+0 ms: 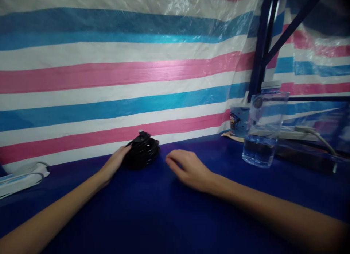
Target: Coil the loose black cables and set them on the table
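A bundle of coiled black cable [141, 153] lies on the blue tabletop [153, 217] near its back edge, with a small pale plug end sticking up. My left hand [115, 162] lies along the bundle's left side, fingers stretched out and touching it; the fingertips are partly hidden. To the right of the bundle, apart from it, is my right hand [188, 168]. Its fingers are bent and a gap shows between thumb and forefinger, with nothing visible in it.
Right of my right hand stands a clear cup [259, 148] partly filled with water. Behind it are a blue printed tub [238, 120] and a dark box [303, 157] with a grey cable. White cabled items [24, 179] lie far left. Striped sheeting [123, 75] and a metal post [262, 46] border the table.
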The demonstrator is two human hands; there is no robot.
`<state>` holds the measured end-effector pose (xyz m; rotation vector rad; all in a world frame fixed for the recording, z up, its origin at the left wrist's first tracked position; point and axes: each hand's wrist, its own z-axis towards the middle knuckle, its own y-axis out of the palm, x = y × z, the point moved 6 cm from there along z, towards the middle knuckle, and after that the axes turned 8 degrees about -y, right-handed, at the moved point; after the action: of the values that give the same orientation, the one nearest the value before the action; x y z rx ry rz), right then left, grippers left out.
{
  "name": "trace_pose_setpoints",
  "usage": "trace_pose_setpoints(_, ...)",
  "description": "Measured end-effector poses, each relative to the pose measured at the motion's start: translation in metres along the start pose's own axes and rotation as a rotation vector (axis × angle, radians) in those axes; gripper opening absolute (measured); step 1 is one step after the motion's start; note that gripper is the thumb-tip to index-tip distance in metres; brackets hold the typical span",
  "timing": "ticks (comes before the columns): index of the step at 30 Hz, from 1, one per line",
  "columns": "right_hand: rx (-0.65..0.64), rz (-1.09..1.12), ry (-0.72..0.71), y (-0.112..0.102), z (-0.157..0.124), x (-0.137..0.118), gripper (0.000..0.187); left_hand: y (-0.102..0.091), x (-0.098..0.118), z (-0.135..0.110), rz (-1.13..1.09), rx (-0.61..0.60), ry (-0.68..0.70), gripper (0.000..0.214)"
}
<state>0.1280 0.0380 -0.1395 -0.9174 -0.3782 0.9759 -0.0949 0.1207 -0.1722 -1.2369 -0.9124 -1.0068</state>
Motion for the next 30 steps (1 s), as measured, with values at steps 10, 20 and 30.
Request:
trace_pose_setpoints(10, -0.379, -0.13, -0.367, 0.021, -0.014, -0.04, 0.018, -0.017, -0.016, -0.031, 0.428, 0.131, -0.016, 0.029)
trace_pose_setpoints(20, -0.415, -0.088, -0.255, 0.021, -0.014, -0.034, 0.014, -0.002, -0.003, -0.063, 1.015, -0.076, 0.193, 0.039)
trace_pose_setpoints(30, -0.427, -0.108, -0.259, 0.021, -0.013, -0.037, 0.013, -0.002, -0.002, -0.064, 1.023, -0.057, 0.234, 0.038)
